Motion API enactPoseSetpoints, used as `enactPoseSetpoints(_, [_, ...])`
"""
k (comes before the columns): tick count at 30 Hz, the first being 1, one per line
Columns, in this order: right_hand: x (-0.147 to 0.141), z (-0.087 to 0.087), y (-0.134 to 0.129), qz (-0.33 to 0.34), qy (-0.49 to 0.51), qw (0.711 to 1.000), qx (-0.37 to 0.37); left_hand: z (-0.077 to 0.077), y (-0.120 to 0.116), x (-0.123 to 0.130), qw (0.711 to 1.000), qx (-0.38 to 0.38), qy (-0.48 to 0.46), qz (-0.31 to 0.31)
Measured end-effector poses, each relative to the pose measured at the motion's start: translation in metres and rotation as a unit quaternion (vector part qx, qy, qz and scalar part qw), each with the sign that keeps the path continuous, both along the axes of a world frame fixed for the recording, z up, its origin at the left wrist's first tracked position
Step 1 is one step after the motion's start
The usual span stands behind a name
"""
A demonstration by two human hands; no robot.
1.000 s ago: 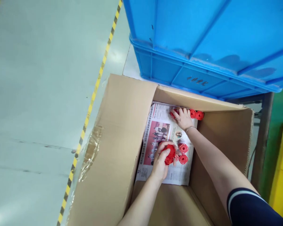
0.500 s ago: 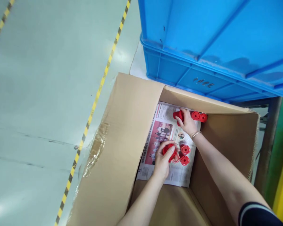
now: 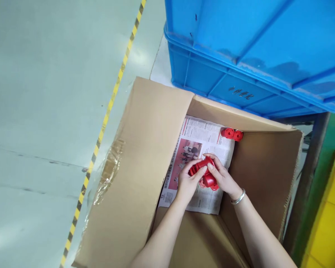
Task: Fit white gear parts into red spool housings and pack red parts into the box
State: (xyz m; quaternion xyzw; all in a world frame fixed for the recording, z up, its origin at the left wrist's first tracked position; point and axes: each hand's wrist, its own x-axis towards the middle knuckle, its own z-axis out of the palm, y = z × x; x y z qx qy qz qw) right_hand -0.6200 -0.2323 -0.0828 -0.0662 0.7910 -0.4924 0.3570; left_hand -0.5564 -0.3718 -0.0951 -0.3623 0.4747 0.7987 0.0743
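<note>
My left hand [image 3: 187, 179] is closed around a glossy red plastic part [image 3: 197, 166], its fingers wrapped over the far side. My right hand [image 3: 221, 174], with a silver bangle at the wrist, grips red plastic as well, a rounded piece [image 3: 210, 181] touching the other. The hands meet over the open cardboard box, and fingers cover much of both pieces. Beneath them, more red parts [image 3: 214, 187] partly show on the newspaper [image 3: 203, 203] lining the box. Two red round parts [image 3: 233, 134] stand side by side in the far right corner.
The cardboard box [image 3: 123, 178] has a wide flap folded out to the left. Blue plastic crates [image 3: 240, 74] are stacked behind it. At the lower right is a yellow crate [image 3: 328, 212] beside a dark metal leg [image 3: 307, 193]. Yellow-black tape [image 3: 108, 111] crosses the floor.
My right hand has come back from the far row with a red part and joined my left hand. Both hands now hold red pieces together over the near group. The view has shifted slightly.
</note>
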Motion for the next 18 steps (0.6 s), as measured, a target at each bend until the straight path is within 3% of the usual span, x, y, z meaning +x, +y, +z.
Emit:
enactPoseSetpoints(7, [-0.011, 0.001, 0.008, -0.13, 0.052, 0.989, 0.05, -0.001, 0.002, 0.0, 0.998, -0.035, -0.002, -0.043])
enactPoseSetpoints(12, [-0.002, 0.003, -0.005, -0.127, 0.071, 0.988, 0.046, -0.003, 0.004, 0.004, 0.995, -0.037, 0.005, -0.094])
enactPoseSetpoints(18, [-0.006, -0.01, 0.004, -0.119, 0.051, 0.991, 0.015, 0.0, 0.002, 0.005, 0.997, 0.003, -0.002, -0.083])
